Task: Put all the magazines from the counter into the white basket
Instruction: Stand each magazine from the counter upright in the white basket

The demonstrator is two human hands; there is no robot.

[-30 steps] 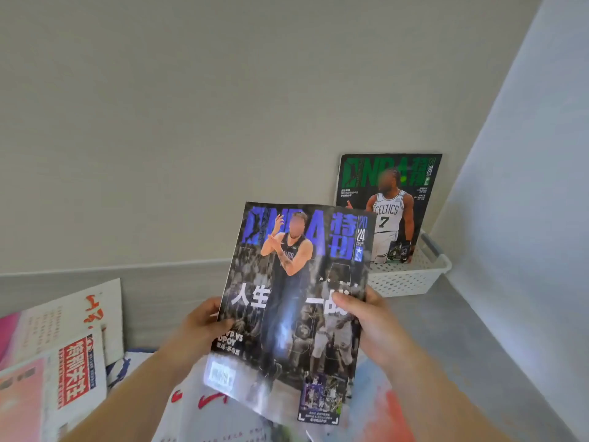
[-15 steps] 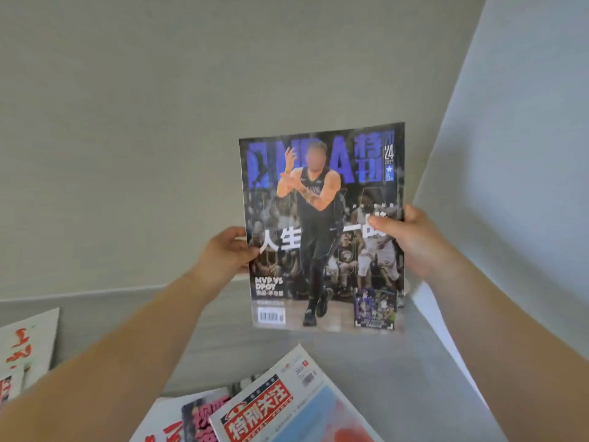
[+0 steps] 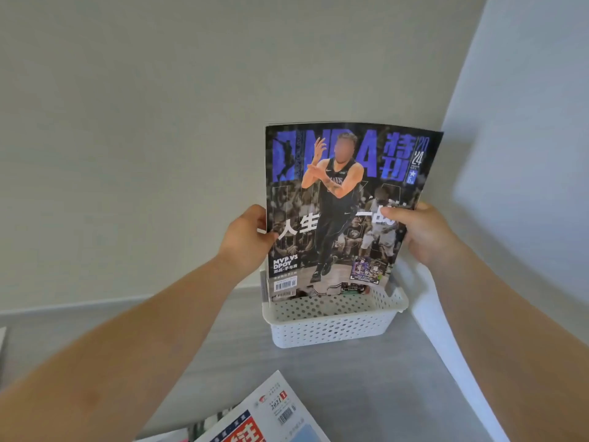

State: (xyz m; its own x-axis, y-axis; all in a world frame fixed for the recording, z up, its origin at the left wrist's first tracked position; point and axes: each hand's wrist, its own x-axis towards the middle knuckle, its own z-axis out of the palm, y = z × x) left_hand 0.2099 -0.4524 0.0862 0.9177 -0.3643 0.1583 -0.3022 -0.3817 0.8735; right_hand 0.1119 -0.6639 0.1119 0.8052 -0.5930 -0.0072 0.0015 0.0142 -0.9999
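Where grey counter (image 3: 366,393) meets pale walls (image 3: 159,122), L hand (image 3: 245,237) & R hand (image 3: 424,234) pinch blue mag (image 3: 344,202) by its sides, bottom edge in white basket (image 3: 331,327).

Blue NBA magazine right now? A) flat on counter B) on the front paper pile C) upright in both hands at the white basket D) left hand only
C: left hand and right hand grip the blue NBA magazine by its side edges, lower edge at the white basket opening.
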